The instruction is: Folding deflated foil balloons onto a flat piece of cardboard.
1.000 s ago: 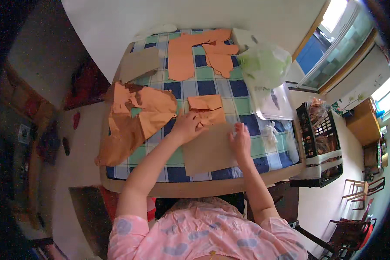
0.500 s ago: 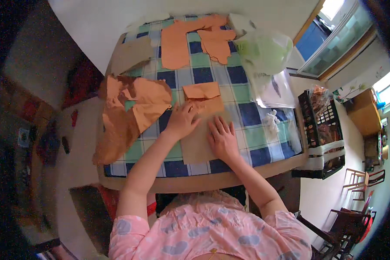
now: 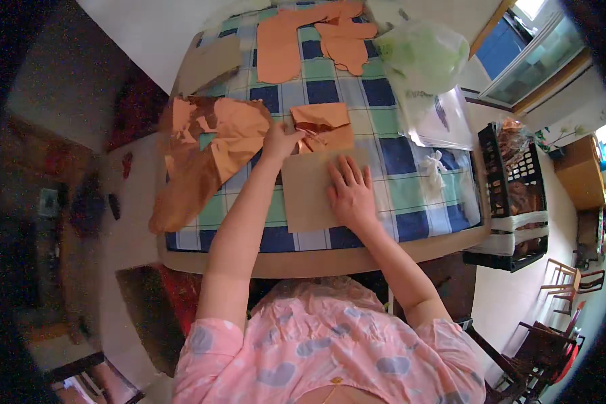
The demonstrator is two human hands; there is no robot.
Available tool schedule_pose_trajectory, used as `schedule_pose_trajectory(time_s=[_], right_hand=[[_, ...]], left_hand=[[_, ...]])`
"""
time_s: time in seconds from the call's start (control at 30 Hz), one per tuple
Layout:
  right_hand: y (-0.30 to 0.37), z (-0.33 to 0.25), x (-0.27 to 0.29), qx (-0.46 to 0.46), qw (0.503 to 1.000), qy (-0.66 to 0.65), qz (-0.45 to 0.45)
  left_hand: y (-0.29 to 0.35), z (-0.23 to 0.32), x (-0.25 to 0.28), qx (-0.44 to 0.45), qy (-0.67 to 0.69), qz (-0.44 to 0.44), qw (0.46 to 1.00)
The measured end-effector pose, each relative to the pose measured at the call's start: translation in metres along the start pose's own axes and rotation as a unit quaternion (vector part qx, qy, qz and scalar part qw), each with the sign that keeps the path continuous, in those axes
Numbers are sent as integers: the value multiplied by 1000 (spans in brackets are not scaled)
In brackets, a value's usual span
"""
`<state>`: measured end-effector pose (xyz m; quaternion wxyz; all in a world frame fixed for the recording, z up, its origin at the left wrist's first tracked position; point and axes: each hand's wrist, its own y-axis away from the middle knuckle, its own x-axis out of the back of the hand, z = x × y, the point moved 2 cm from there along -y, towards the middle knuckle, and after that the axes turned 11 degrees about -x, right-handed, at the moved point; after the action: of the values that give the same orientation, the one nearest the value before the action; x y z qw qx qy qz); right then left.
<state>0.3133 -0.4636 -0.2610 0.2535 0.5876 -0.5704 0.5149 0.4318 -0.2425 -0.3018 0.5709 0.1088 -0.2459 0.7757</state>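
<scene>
My left hand (image 3: 281, 140) is at the left edge of a folded, shiny copper-coloured sheet (image 3: 330, 116), thumb apart from the fingers and reaching toward its creased lower part. Below that sheet lies a flat, square tan board (image 3: 310, 202), its far edge close to the sheet's near edge. My right hand (image 3: 353, 198) rests on the right part of the board, fingers stretched out and pressing flat.
A crumpled copper sheet (image 3: 232, 135) lies to the left, with a tan board (image 3: 212, 64) beyond it. Cut copper pieces (image 3: 278, 54) lie at the far side. Clear plastic bags (image 3: 424, 57), a white knotted bundle (image 3: 434, 172) and a black crate (image 3: 512, 182) are at the right.
My left hand has moved off the board to the left edge of the folded sheet. My right hand stays on the board. The whole view has shifted slightly.
</scene>
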Motion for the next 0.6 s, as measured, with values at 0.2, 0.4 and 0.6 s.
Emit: schedule_pose_trajectory(time_s=[0.2,0.4,0.6], right_hand=[[3,12,-3,-20,1000,13,2],[2,14,-2,-22,1000,15,-2],[0,10,-3,-21,1000,-4,16]], left_hand=[[-8,47,-9,102,6,-178,979],[-4,58,-16,129,140,-233,954],[-5,31,-21,49,15,-233,971]])
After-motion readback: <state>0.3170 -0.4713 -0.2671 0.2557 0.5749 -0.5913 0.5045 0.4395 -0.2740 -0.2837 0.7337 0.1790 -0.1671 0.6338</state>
